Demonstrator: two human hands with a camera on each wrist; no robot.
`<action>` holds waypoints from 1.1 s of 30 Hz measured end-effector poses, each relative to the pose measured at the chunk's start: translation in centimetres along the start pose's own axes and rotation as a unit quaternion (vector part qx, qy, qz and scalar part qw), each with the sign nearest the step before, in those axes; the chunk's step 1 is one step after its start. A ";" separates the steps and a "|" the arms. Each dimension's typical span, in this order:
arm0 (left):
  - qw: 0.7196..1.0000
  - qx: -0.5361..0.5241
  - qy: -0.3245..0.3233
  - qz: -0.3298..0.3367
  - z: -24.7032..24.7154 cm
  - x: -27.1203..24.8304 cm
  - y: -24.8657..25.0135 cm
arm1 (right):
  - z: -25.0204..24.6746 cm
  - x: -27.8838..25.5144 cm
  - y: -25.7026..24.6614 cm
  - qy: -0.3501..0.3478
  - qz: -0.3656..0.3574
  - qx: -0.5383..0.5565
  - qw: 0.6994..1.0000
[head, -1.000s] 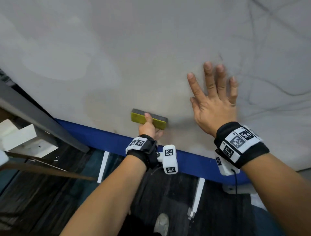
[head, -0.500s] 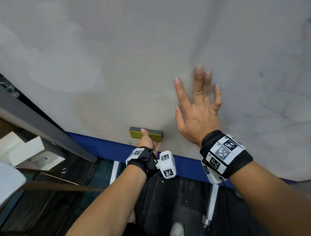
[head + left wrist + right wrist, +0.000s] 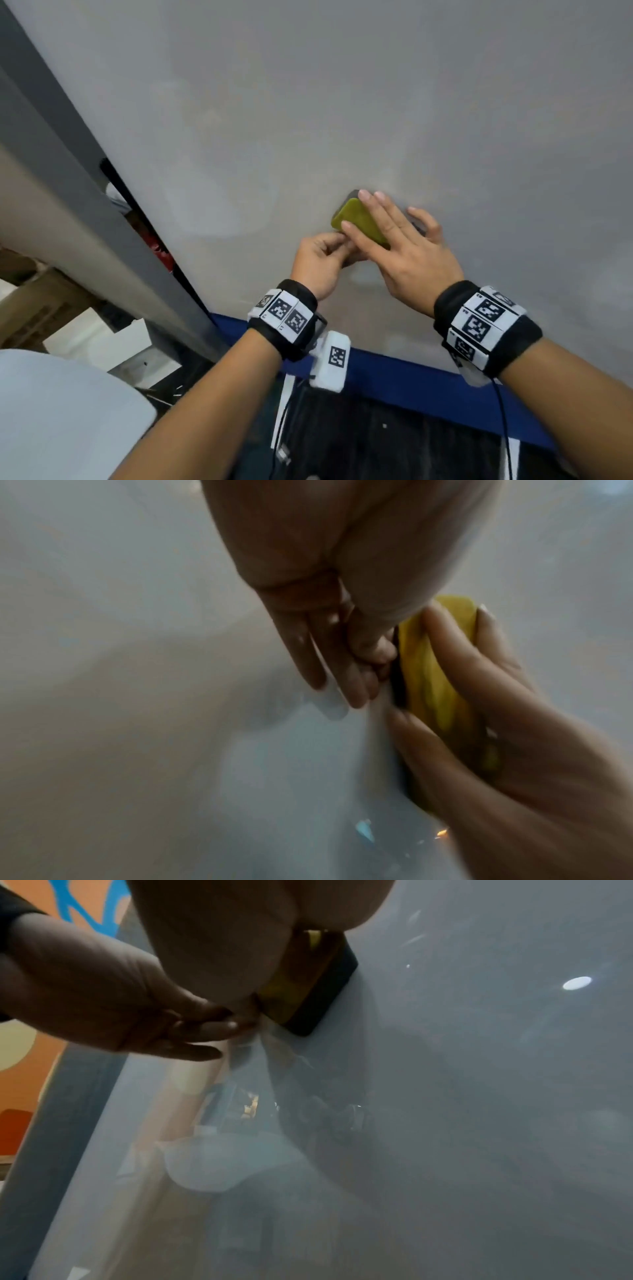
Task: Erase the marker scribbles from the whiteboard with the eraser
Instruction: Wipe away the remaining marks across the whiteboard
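Observation:
The whiteboard (image 3: pixel 342 102) fills the head view and shows only faint grey smears here. Pressed against it, tilted, is a yellow eraser (image 3: pixel 356 219) with a dark felt face. My right hand (image 3: pixel 404 246) lies over the eraser, thumb on its left edge and fingers wrapped over the top. My left hand (image 3: pixel 318 260) sits just below-left, curled fingertips pinching the eraser's lower end. In the left wrist view the eraser (image 3: pixel 435 669) sits inside the right hand (image 3: pixel 514 737). The right wrist view shows the eraser (image 3: pixel 308 988) and the left hand (image 3: pixel 103 996) at its corner.
A blue bottom frame (image 3: pixel 411 373) runs under the board. A grey post (image 3: pixel 102 212) slants along the board's left side. White boxes (image 3: pixel 102 342) and a pale rounded object (image 3: pixel 51 411) lie at lower left over dark flooring.
The eraser has risen from the blue bottom edge to higher on the board. My right hand left its flat spot on the board, moved left and took hold of the eraser.

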State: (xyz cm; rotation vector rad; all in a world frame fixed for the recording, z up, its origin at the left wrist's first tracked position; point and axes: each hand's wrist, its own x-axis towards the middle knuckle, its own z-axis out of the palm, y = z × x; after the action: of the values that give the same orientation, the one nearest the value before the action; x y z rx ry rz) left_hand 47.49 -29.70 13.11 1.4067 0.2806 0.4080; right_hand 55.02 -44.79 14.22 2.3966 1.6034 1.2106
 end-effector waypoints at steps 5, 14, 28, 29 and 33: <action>0.814 0.423 0.202 0.343 -9.6 1.6 3.2 | 1.3 1.4 -1.8 0.045 -0.008 -0.023 0.999; 0.635 0.648 0.195 0.374 -19.2 7.5 2.6 | 4.1 7.7 -8.2 -0.005 -0.100 0.017 0.995; 0.579 0.633 0.188 0.478 -22.9 10.6 -1.5 | 16.1 7.3 -20.3 -0.211 -0.310 0.020 0.927; 0.583 0.628 0.191 0.479 -22.9 10.6 -1.8 | 16.8 7.4 -21.5 -0.223 -0.327 0.015 0.918; 0.608 0.612 0.198 0.466 -22.6 10.4 -2.7 | 19.2 6.7 -24.4 -0.326 -0.401 -0.017 0.856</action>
State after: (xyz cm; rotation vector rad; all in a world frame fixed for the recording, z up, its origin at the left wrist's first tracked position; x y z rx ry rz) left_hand 47.53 -5.30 7.62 2.8070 0.1257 1.6423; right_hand 48.67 -20.46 -5.25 1.4994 1.9171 0.2288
